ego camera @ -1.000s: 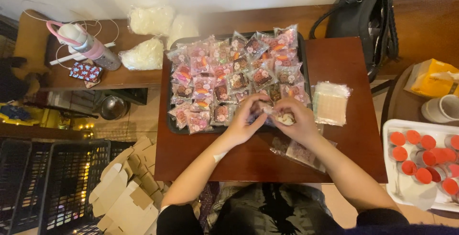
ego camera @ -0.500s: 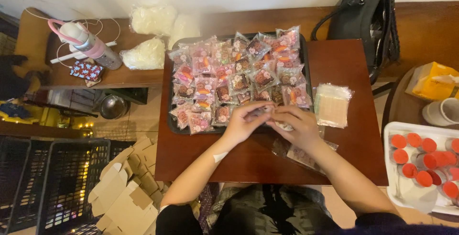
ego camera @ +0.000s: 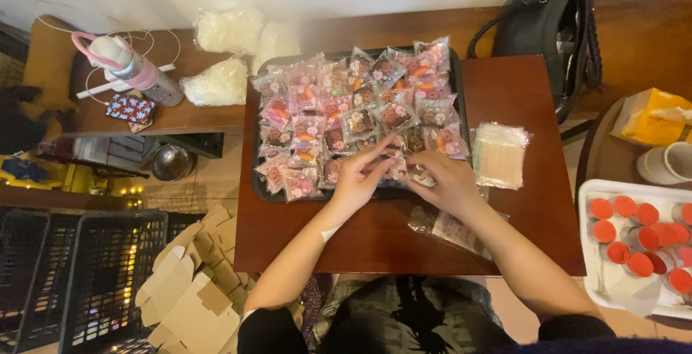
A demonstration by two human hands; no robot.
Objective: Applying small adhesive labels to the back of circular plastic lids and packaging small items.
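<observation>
Pinched between both hands, left hand (ego camera: 358,177) and right hand (ego camera: 448,181), at the near edge of the black tray (ego camera: 264,194), a small wrapped sweet packet (ego camera: 395,169) could be dropped onto the worktop (ego camera: 519,102) if either grip were loosened.

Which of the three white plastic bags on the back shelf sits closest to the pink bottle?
The lowest, leftmost white bag, beside the tray's left corner; the other two lie farther back.

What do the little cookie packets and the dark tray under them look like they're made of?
The packets look like thin clear plastic film, glossy and crinkled, printed pink; the contents show through. The tray looks like black plastic or coated metal; only its dark rim shows. Both hands, left hand and right hand, pinch one packet.
</observation>
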